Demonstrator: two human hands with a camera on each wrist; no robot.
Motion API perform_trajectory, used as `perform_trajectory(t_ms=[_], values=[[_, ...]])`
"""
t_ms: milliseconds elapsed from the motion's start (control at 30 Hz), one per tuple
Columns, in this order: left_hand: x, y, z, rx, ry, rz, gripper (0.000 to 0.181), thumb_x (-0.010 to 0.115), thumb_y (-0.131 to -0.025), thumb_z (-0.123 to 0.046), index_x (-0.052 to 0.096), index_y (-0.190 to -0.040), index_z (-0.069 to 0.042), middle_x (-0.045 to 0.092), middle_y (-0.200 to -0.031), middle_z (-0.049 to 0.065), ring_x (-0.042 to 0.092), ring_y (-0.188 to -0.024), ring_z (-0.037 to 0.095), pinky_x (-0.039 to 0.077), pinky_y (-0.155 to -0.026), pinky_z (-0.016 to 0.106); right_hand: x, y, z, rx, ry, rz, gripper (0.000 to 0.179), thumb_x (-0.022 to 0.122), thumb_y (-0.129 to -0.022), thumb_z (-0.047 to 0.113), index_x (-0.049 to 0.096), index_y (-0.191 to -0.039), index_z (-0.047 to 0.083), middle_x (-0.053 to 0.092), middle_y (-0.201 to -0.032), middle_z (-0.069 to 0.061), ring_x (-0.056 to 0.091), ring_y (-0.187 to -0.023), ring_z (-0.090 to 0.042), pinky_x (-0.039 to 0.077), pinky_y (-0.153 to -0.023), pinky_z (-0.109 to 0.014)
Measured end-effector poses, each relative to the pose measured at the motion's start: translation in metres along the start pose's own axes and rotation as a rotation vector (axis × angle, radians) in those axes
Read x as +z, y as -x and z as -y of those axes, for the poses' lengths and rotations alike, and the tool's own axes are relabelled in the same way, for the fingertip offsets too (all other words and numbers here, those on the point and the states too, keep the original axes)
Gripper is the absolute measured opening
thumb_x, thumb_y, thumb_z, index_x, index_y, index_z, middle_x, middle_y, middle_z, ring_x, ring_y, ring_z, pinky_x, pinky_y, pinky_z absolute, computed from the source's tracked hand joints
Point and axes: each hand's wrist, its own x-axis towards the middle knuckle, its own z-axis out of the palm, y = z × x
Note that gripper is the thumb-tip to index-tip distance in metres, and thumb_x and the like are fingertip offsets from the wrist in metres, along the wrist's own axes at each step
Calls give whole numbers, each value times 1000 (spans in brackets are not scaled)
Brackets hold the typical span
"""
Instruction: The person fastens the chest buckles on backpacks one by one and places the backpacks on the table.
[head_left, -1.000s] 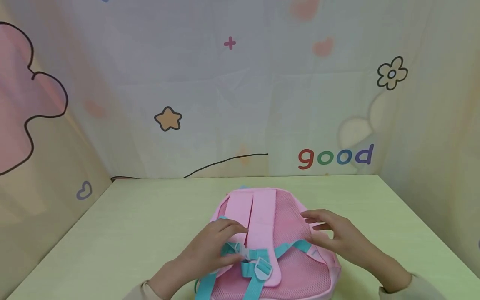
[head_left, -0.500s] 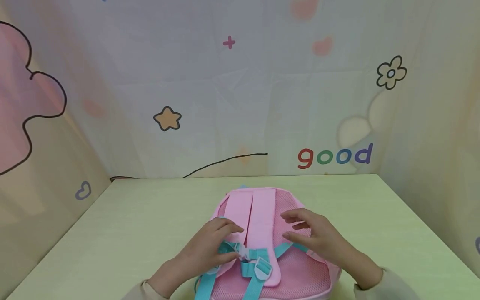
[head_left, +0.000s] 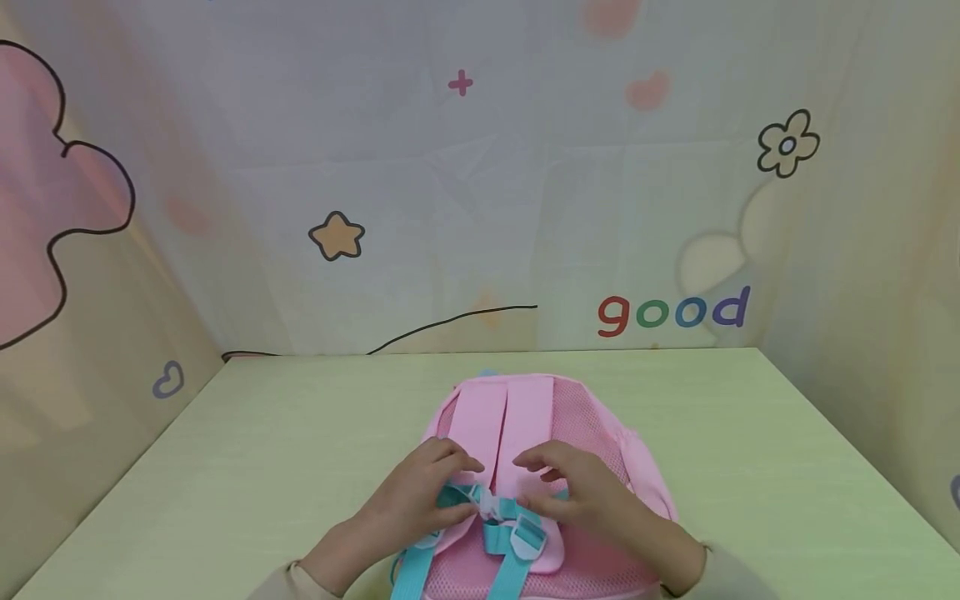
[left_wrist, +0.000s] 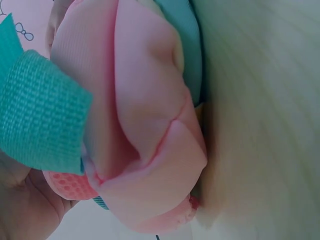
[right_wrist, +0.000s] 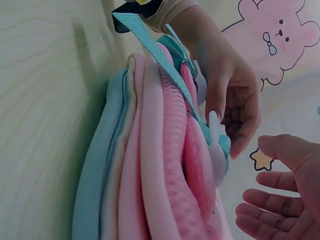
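Observation:
A pink backpack (head_left: 581,417) lies back side up on the table, with two pink shoulder straps along its middle. Across them run teal webbing (head_left: 517,508) and a white buckle (head_left: 487,503). My left hand (head_left: 405,500) hovers over the left strap, fingers relaxed and thumb tip beside the buckle; whether it touches cannot be told. My right hand (head_left: 592,496) is over the right strap, fingers apart. In the right wrist view, the right hand's fingers (right_wrist: 272,200) hang loosely, clear of the backpack's layered side (right_wrist: 150,150). A teal strap (left_wrist: 40,115) fills the left wrist view's left side.
The pale green table (head_left: 300,417) extends around the backpack. A printed curtain (head_left: 412,167) with a star, a flower and the word "good" stands behind and at both sides. Loose teal strap ends (head_left: 412,575) hang toward the near edge.
My right hand has moved left from the backpack's right edge to the right shoulder strap, closer to the buckle. The left hand and the backpack have barely moved.

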Motion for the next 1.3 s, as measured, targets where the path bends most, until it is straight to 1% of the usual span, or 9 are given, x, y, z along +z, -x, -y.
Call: perform_trajectory(t_ms=[133, 233, 300, 467, 600, 667, 900, 1133, 1300], values=[[2, 1, -2, -15, 27, 19, 29, 80, -77, -22, 69, -101, -12, 60, -97, -3, 54, -94, 12, 51, -84, 24, 12, -1, 0, -19, 52, 36, 34, 72, -86, 22, 63, -112, 2, 68, -108, -9, 65, -96, -23, 55, -83, -29], [4, 1, -3, -23, 41, 28, 24, 79, -78, -23, 69, -97, -13, 59, -95, -4, 53, -93, 11, 50, -83, 23, 18, 0, 1, -7, 90, 54, 33, 73, -85, 23, 63, -112, 6, 68, -107, -4, 66, -96, -19, 55, -85, -30], [4, 1, -3, -11, 42, 22, 23, 79, -77, -22, 69, -96, -13, 59, -94, -4, 53, -92, 11, 50, -82, 23, 21, -1, 2, 7, 108, 55, 32, 74, -84, 23, 63, -111, 8, 68, -106, -1, 65, -97, -16, 54, -85, -29], [6, 1, -1, 32, 47, -7, 23, 80, -76, -17, 66, -94, -13, 60, -92, -4, 53, -89, 10, 50, -79, 21, 27, -2, 5, 68, 106, 49, 31, 72, -86, 31, 64, -109, 11, 68, -106, 2, 66, -97, -14, 55, -84, -28], [5, 1, 0, 39, 55, -4, 24, 81, -75, -15, 64, -93, -12, 61, -91, -5, 54, -87, 9, 50, -77, 19, 31, -3, 8, 133, 73, 81, 36, 67, -88, 39, 64, -111, 11, 68, -110, 1, 68, -100, -17, 55, -86, -27], [4, 1, 1, 36, 59, 2, 25, 81, -75, -15, 63, -92, -12, 61, -90, -4, 54, -85, 9, 50, -76, 19, 34, -4, 9, 145, 59, 87, 37, 66, -89, 40, 63, -112, 11, 67, -111, 0, 68, -101, -18, 55, -86, -27], [4, 1, 3, -5, 73, 39, 26, 81, -76, -18, 61, -92, -13, 60, -88, -4, 52, -84, 8, 49, -76, 20, 43, -6, 9, 98, 125, 25, 29, 70, -87, 33, 64, -106, 12, 68, -100, 2, 66, -92, -13, 55, -80, -24], [4, 0, 3, -17, 79, 41, 27, 81, -76, -19, 60, -91, -13, 59, -87, -5, 50, -83, 7, 48, -74, 20, 51, -7, 8, 50, 261, -45, 23, 75, -83, 26, 64, -98, 13, 64, -89, 6, 60, -82, -5, 53, -72, -19], [4, 0, 3, -33, 100, 48, 27, 80, -77, -19, 58, -92, -13, 58, -85, -5, 49, -82, 7, 48, -73, 19, 50, -6, 8, 4, 297, -80, 21, 74, -83, 24, 64, -98, 12, 63, -87, 5, 59, -80, -5, 52, -72, -18]])
